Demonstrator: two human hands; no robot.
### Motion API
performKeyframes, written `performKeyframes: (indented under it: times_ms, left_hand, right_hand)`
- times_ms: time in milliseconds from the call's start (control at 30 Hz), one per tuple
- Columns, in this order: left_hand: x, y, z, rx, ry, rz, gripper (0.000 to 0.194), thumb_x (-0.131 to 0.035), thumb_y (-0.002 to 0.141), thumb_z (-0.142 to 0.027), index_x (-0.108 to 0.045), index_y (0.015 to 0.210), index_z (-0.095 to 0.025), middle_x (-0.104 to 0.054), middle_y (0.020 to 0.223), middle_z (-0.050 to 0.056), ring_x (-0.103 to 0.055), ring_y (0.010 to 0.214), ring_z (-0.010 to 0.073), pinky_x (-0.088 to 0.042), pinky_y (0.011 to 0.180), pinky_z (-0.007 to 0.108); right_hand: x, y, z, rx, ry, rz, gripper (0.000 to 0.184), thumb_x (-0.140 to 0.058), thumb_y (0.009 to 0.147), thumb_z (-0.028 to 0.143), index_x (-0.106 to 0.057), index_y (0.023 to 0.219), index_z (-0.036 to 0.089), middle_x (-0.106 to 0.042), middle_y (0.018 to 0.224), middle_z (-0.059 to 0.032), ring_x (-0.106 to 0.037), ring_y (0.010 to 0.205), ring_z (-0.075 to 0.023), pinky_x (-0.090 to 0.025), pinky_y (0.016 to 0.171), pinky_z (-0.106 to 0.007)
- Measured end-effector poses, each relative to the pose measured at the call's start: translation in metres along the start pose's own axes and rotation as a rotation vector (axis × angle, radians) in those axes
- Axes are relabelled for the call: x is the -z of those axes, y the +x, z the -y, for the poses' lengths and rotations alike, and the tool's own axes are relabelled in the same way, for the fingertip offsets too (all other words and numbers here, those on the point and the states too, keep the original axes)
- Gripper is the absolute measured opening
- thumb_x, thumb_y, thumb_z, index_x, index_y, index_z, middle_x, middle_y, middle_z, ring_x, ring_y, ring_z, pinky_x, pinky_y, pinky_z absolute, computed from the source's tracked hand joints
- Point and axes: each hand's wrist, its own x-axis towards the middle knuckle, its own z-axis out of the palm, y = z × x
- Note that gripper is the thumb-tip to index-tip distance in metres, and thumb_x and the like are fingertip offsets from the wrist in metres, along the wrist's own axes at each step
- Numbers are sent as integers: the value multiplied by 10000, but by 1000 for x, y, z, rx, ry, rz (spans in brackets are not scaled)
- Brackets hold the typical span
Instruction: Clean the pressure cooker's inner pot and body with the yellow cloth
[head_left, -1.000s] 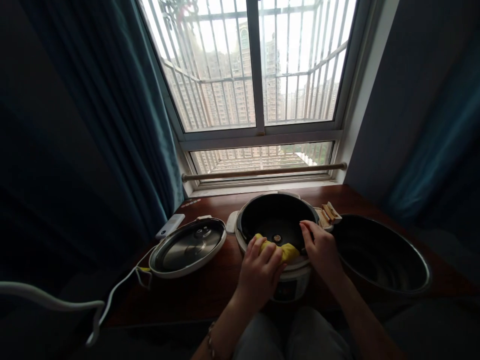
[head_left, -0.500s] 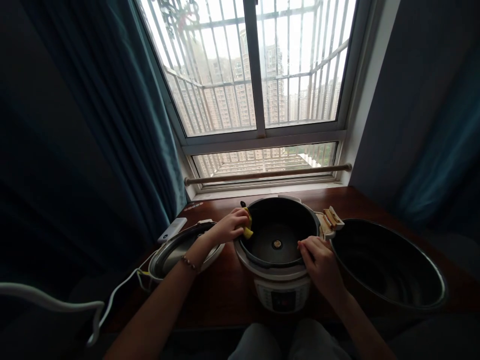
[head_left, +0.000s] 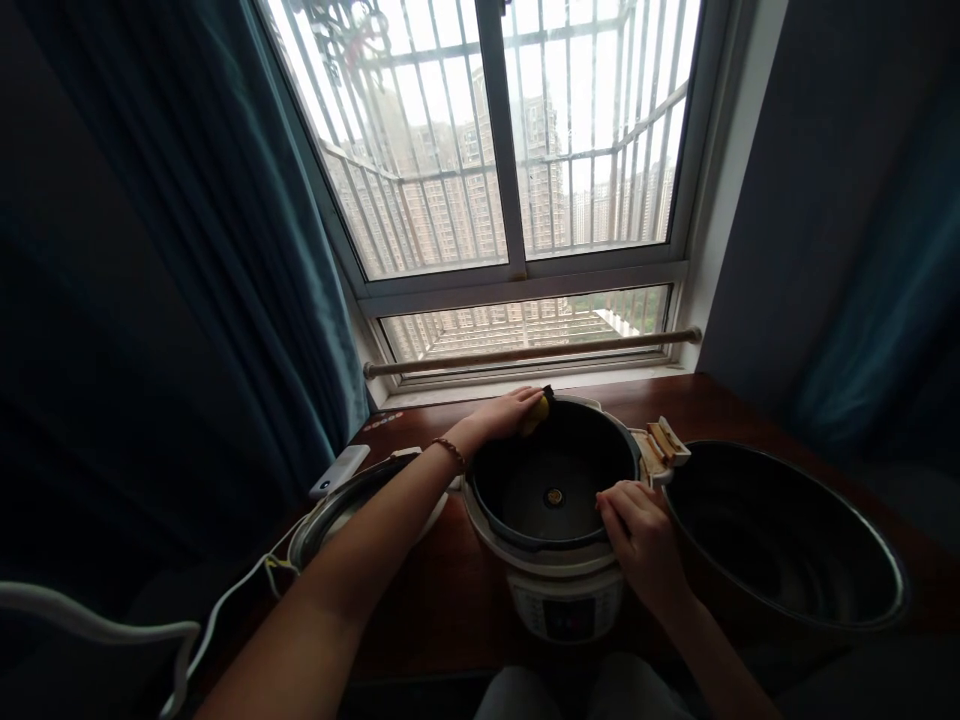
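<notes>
An electric pressure cooker [head_left: 566, 600] stands on the table in front of me, its dark inside facing up and a small round metal piece [head_left: 553, 497] at the bottom centre. My left hand [head_left: 510, 412] reaches to the far left of its rim, closed on a yellow cloth [head_left: 536, 412] pressed against the inner wall. A small dark tip shows beyond the fingers. On the right side of the rim rests my right hand [head_left: 637, 525], fingers curled over the edge; whether anything is inside them is hidden.
Right of the cooker lies a large dark inner pot [head_left: 787, 535]. The cooker's round lid [head_left: 330, 520] is on the left, partly behind my left arm. Near it are a white device [head_left: 339, 472] and a white cable [head_left: 232, 590]. A barred window [head_left: 517, 270] rises behind the table [head_left: 442, 570].
My left hand has slid the yellow cloth along the rim, from the left side to the far side. The right hand stays on the right edge. The view has shifted slightly.
</notes>
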Motion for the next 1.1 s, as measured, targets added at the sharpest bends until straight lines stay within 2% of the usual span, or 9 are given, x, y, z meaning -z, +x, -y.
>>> performKeyframes:
  times_ms: [100,200,300,433,533,633,800,933,1100]
  left_hand:
    - [0,15,-11,-180,66,-14,574,-355,838,-38,-271,1386,-189,-301,1449,68,-214,1349,168,-226,1094,347]
    - [4,19,-16,-361,97,-4,499,-373,865,-66,-378,1335,-234,-343,1429,30,-214,1350,166,-190,1115,367]
    - [9,14,-13,-406,80,16,447,-421,849,-70,-494,1247,-259,-418,1383,10,-275,1328,167,-200,1119,362]
    - [14,-2,-6,-331,105,41,445,-439,792,-17,-559,1177,-205,-420,1381,31,-316,1308,176,-208,1120,331]
    - [16,-19,-6,-251,166,63,450,-438,771,-21,-537,1192,-143,-369,1411,76,-308,1308,195,-229,1107,328]
    - [17,-35,-10,-174,195,67,451,-447,774,-59,-505,1218,-115,-390,1394,101,-304,1306,199,-247,1092,328]
    - [16,-52,-28,-69,229,83,307,-485,753,-88,-632,1020,-115,-459,1327,144,-328,1280,261,-256,1068,409]
    - [18,-58,-49,127,273,163,295,-491,738,-86,-654,980,-131,-519,1246,167,-372,1226,305,-301,1003,484]
    - [29,-62,-72,224,283,298,95,-606,632,-124,-686,683,-135,-648,929,171,-517,1003,332,-406,842,477]
  right_hand:
    - [0,0,-1,-3,-9,6,246,-373,906,193,-512,702,186,-547,708,-21,-478,712,-144,-342,780,-311]
    - [0,0,-1,-5,-19,16,250,-372,906,197,-505,695,186,-544,701,-17,-482,711,-143,-339,780,-313]
    - [1,0,0,-7,-31,25,258,-367,907,201,-504,689,186,-545,701,-17,-486,711,-143,-339,773,-311]
    - [2,0,1,-16,-42,26,275,-358,911,219,-512,686,186,-549,699,-19,-490,710,-144,-342,772,-308]
    - [2,-1,1,-27,-42,34,277,-357,912,230,-510,686,185,-547,698,-20,-491,712,-146,-343,779,-308]
    - [3,-1,2,-35,-44,41,280,-356,912,235,-499,676,185,-543,694,-18,-487,705,-144,-345,776,-304]
    - [4,-1,4,-37,-62,46,291,-350,912,243,-497,666,190,-547,689,-18,-489,703,-144,-350,782,-299]
    - [4,-1,3,-29,-77,40,300,-345,912,249,-500,663,191,-548,686,-20,-490,701,-147,-352,771,-299]
    - [4,-1,3,-37,-83,50,308,-338,915,262,-486,655,191,-544,688,-21,-492,706,-150,-352,759,-294]
